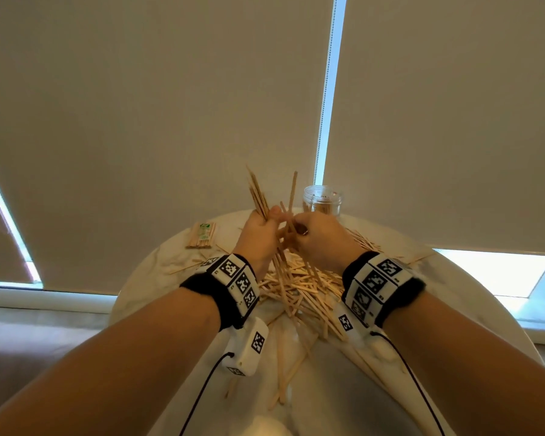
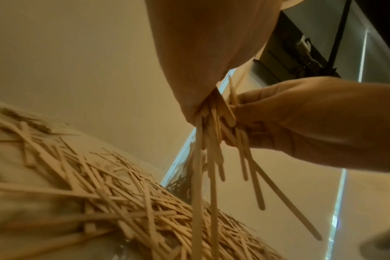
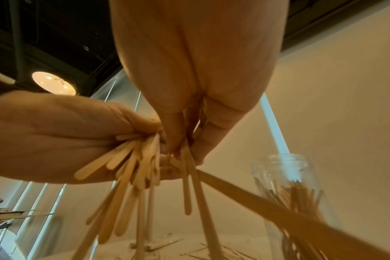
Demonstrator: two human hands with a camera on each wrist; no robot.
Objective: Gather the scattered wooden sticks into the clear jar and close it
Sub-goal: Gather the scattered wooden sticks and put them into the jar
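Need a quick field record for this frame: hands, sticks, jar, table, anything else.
left hand: grips a bundle of wooden sticks, raised above the table
right hand: fingers pinch a few sticks beside the left hand's bundle
loose sticks: heaped pile on the table, some scattered toward the near edge
clear jar: upright at the far side, open, some sticks already inside
lid: not seen
table: round, pale top
other: banded pack of sticks lying far left
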